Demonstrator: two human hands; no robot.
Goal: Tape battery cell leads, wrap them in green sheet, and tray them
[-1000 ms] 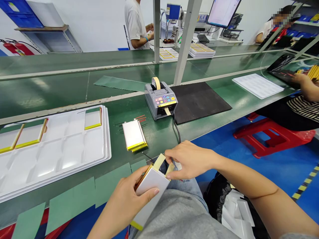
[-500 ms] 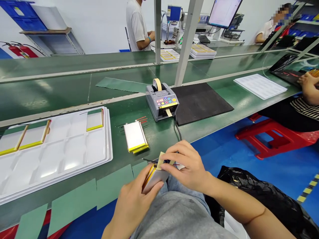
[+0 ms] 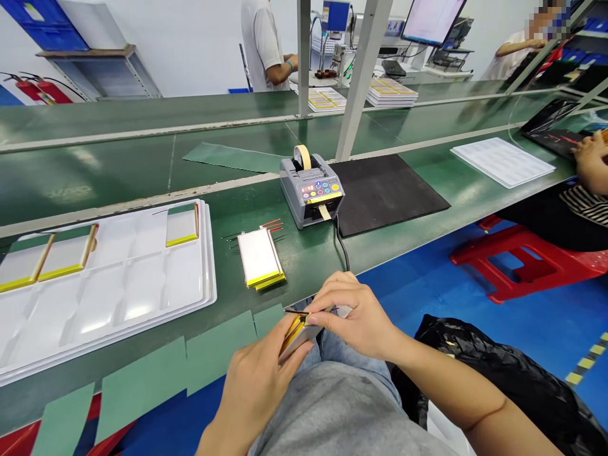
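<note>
My left hand (image 3: 259,364) is closed around a silvery pouch battery (image 3: 300,339) with yellow tape along its edge, held tilted above my lap. The fingers of my right hand (image 3: 349,310) are pinched on the battery's wire end. A dark wire sticks out to the left there, and the strip of tape at that end is mostly hidden under the fingers. On the bench just beyond lies a small stack of pouch batteries (image 3: 260,253) with red and black wires. A grey tape dispenser (image 3: 311,193) stands behind, a short piece of tape poking from its front.
White compartment trays (image 3: 156,278) at the left hold several batteries. Green sheets (image 3: 221,345) overhang the front edge. A black mat (image 3: 389,193) lies right of the dispenser. A black bag (image 3: 489,367) and a red stool (image 3: 527,266) are at the right; other people work nearby.
The strip of tape that stood up from the battery's end is now pressed down under my right fingers. My right fingers have closed in on the battery. The view has shifted slightly.
</note>
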